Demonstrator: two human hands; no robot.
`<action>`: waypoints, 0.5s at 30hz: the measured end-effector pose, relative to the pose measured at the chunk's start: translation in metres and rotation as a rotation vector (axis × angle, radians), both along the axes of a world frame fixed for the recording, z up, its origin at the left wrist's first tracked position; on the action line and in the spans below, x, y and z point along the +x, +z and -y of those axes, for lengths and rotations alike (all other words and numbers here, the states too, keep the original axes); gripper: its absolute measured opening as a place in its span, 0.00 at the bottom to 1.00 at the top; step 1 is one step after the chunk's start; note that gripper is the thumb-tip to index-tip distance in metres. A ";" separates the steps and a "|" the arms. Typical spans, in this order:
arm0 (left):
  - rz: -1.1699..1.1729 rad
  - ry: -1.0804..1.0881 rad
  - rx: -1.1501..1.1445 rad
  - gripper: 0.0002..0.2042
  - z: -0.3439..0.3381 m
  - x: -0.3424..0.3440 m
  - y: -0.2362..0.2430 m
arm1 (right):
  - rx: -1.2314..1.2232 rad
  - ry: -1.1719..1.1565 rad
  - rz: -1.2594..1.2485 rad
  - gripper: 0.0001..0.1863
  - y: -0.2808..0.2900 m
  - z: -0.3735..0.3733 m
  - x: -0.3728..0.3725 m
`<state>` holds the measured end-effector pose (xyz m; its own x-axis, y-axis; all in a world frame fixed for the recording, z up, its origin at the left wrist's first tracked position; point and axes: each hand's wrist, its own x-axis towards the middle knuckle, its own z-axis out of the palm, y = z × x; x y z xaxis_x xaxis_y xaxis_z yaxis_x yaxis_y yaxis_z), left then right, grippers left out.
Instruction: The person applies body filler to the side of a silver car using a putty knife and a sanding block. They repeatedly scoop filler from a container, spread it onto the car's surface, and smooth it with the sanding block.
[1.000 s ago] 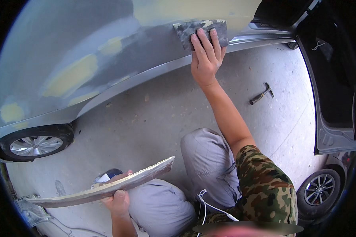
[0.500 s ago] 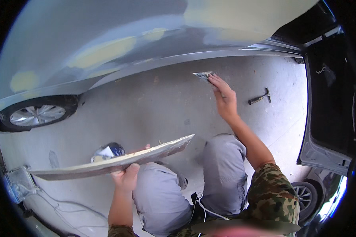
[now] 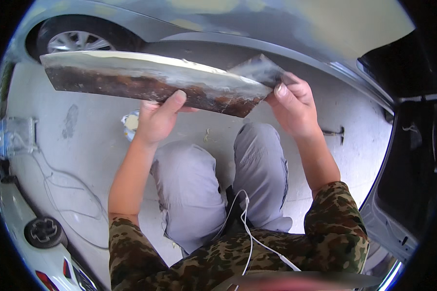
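Observation:
My left hand grips a long metal blade, stained dark brown, with cream putty along its upper edge. My right hand pinches a small square spreader against the blade's right end. Both tools are raised above my knees, below the grey car side with pale yellow patches. A small container with cream paste stands on the floor beyond my left forearm, partly hidden.
A car wheel is at top left. A blue machine with hoses lies left, above part of a white car. A hammer lies on the floor at right, beside an open car door.
The spreader left the car panel and came down to the long blade, which rose to meet it in my two hands. My view swung, so the car now sits higher in the picture.

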<state>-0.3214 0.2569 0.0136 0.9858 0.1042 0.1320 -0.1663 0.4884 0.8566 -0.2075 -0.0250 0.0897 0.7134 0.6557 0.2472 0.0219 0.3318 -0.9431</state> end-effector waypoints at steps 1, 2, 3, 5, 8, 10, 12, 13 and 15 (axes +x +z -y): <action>-0.007 0.032 0.027 0.21 -0.004 -0.011 0.005 | -0.101 -0.016 0.186 0.15 0.008 -0.001 -0.003; -0.014 0.064 0.048 0.22 -0.001 -0.023 0.008 | -0.203 -0.033 0.374 0.15 0.017 0.004 -0.006; -0.022 0.097 0.068 0.22 0.000 -0.036 0.013 | -0.293 -0.013 0.409 0.14 0.025 0.008 -0.010; -0.018 0.136 0.076 0.22 0.000 -0.063 0.025 | -0.491 0.036 0.546 0.13 0.036 0.015 -0.013; 0.047 0.179 0.024 0.19 0.009 -0.080 0.035 | -0.611 -0.044 0.486 0.12 0.008 0.033 -0.008; 0.069 0.207 -0.002 0.20 0.013 -0.097 0.039 | -0.625 -0.125 0.084 0.15 0.000 0.043 0.001; 0.077 0.130 -0.056 0.20 0.024 -0.111 0.041 | -0.345 -0.109 -0.239 0.18 0.002 0.035 0.012; 0.057 0.086 -0.093 0.21 0.036 -0.118 0.044 | -0.172 -0.087 -0.398 0.20 0.004 0.022 0.010; 0.057 -0.066 -0.114 0.22 0.067 -0.107 0.047 | 0.142 0.192 -0.586 0.21 -0.016 0.021 0.026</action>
<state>-0.4284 0.1894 0.0607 0.9822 0.0568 0.1789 -0.1773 0.5933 0.7852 -0.1814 -0.0457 0.0733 0.6296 0.7749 -0.0547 -0.5572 0.4014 -0.7269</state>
